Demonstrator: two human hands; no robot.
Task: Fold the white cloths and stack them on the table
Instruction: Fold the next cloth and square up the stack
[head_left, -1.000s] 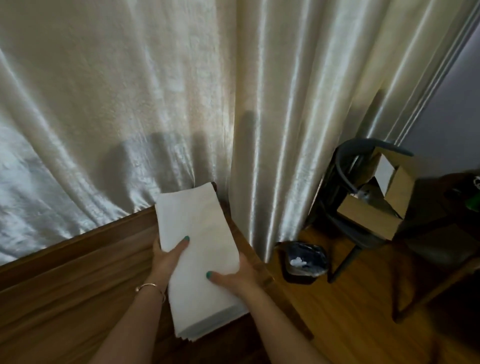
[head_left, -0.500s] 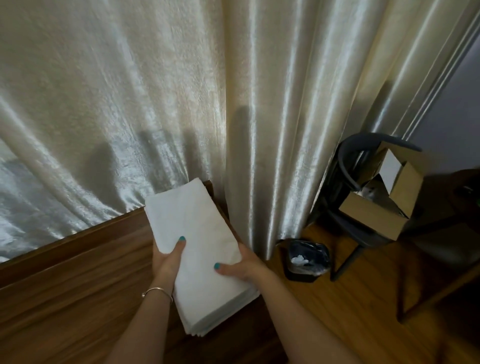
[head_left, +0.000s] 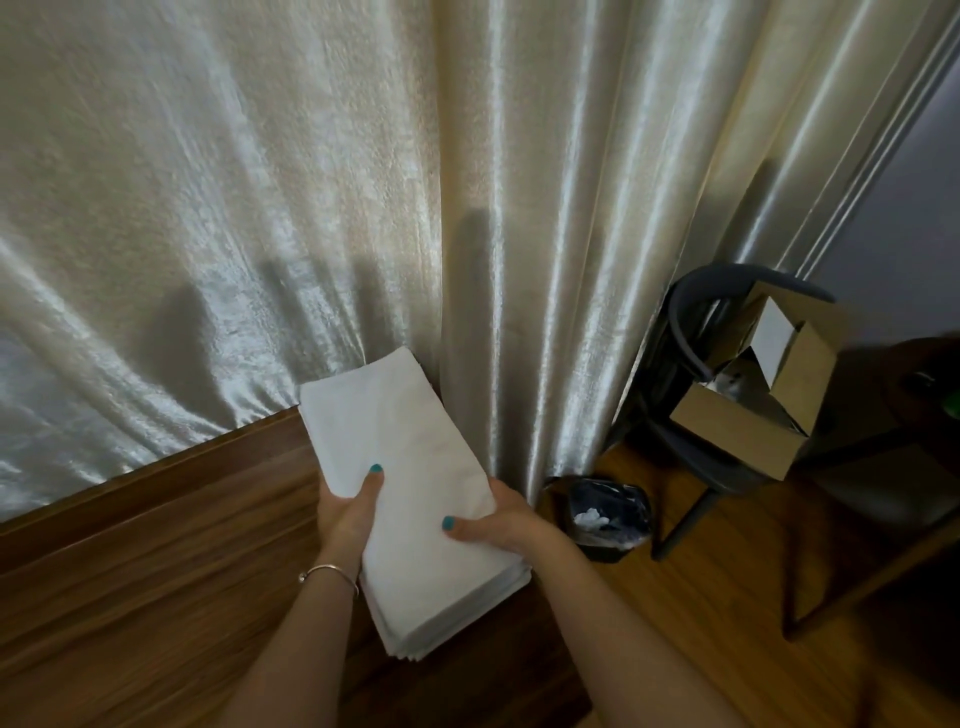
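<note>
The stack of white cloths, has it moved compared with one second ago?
Cannot tell. The stack of white cloths sits at about the same spot against the table's far corner; the camera itself shifted.

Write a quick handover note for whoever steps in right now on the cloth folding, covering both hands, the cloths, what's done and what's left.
Left hand: gripping the left edge of the stack of folded white cloths, thumb on top.
Right hand: gripping the stack's right edge, thumb on top.
Stack: held at the far right corner of the brown wooden table, beside the cream satin curtain; whether it rests on the table, I cannot tell.
Done: the cloths in the stack are folded, several layers.
Left: set the stack down and square it. No unfolded cloths in view.
</note>
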